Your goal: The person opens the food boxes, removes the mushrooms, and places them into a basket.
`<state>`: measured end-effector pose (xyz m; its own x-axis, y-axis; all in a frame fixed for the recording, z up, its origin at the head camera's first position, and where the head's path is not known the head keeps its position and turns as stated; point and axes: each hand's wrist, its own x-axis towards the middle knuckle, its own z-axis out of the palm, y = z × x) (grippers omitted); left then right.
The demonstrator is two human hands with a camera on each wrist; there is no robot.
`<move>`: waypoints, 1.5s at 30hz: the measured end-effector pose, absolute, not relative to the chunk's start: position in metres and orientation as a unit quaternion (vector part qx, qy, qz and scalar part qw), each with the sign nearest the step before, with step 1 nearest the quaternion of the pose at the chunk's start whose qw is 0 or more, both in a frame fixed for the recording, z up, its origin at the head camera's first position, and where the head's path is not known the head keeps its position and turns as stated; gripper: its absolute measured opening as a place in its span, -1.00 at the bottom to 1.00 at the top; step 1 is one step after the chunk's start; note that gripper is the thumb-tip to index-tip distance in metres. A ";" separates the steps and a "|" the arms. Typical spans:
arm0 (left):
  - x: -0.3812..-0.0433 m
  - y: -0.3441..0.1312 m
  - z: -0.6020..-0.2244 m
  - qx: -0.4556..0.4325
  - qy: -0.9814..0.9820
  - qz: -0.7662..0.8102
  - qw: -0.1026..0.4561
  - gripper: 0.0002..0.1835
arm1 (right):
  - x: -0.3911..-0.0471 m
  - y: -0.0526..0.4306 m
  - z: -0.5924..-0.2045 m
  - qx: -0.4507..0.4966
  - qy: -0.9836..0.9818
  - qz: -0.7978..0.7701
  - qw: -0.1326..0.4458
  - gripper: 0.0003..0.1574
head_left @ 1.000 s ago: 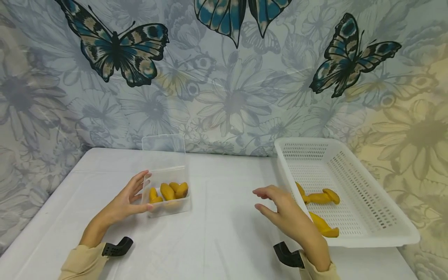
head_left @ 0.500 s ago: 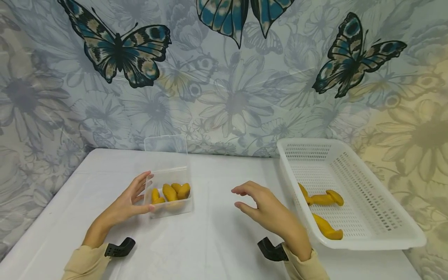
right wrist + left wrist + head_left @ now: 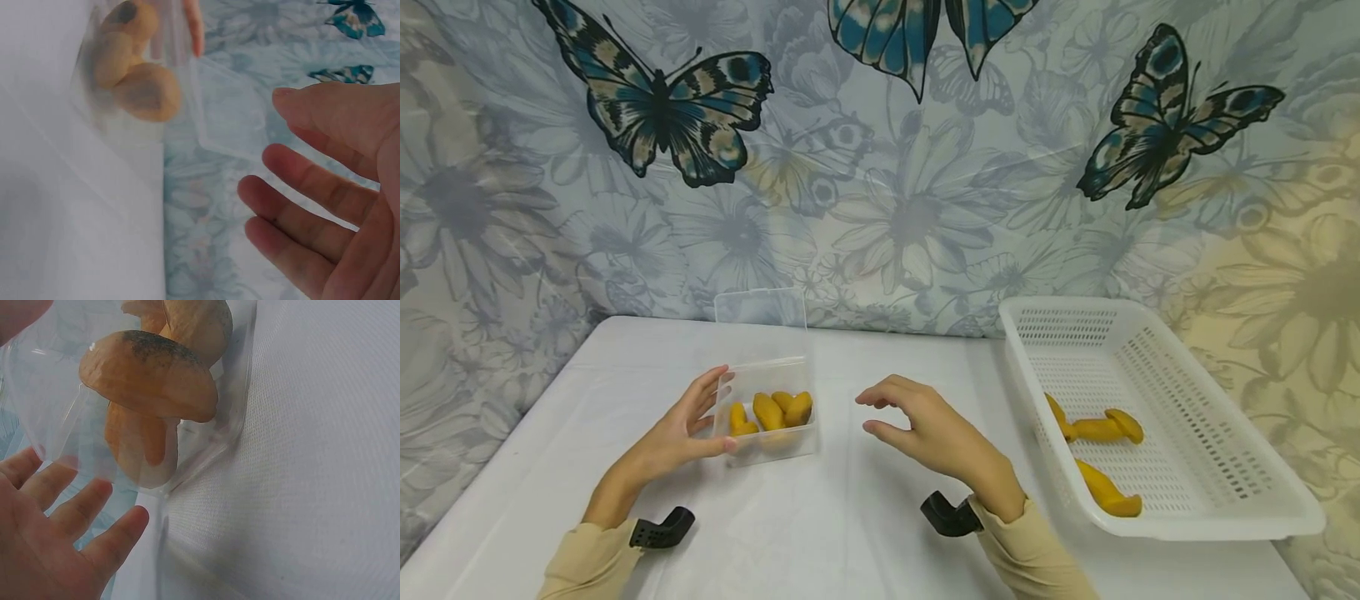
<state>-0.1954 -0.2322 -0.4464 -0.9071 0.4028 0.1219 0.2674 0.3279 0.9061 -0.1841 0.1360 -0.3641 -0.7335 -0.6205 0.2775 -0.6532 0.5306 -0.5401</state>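
Note:
My left hand (image 3: 672, 432) is at the left side of a clear plastic box (image 3: 775, 450), thumb by its front corner and fingers spread along its side. Inside the box lie several brown-yellow mushrooms (image 3: 767, 412); the left wrist view shows one mushroom (image 3: 150, 378) with a dark-speckled cap through the wall. The box's hinged lid (image 3: 762, 312) stands raised at the back. To the right of the box, my right hand (image 3: 936, 432) hovers over the table with nothing in it, its fingers loosely bent, as the right wrist view also shows.
A white perforated basket (image 3: 1210, 450) stands on the right of the white-covered table (image 3: 865, 533). Toward its left side lie a few more mushrooms (image 3: 1097, 429). A patterned butterfly cloth (image 3: 910, 208) hangs behind the table.
My right hand has moved left, away from the basket and toward the box. The left hand has stayed at the box, and the mushrooms lie as before.

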 end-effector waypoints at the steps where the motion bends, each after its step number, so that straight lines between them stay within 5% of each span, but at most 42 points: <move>1: -0.195 -0.232 -0.446 0.204 0.813 0.542 0.062 0.07 | -0.186 0.133 -0.365 0.364 -0.873 0.324 0.019 -0.69; 10: -0.194 -0.230 -0.445 0.208 0.809 0.545 0.064 0.07 | -0.209 0.113 -0.379 0.351 -0.858 0.373 -0.041 -0.66; 34: -0.198 -0.233 -0.448 0.196 0.807 0.553 0.072 0.07 | -0.234 0.048 -0.387 0.403 -0.889 0.216 0.010 -0.63; 45: -0.196 -0.231 -0.449 0.199 0.808 0.551 0.069 0.07 | -0.239 0.039 -0.388 0.414 -0.883 0.218 -0.027 -0.52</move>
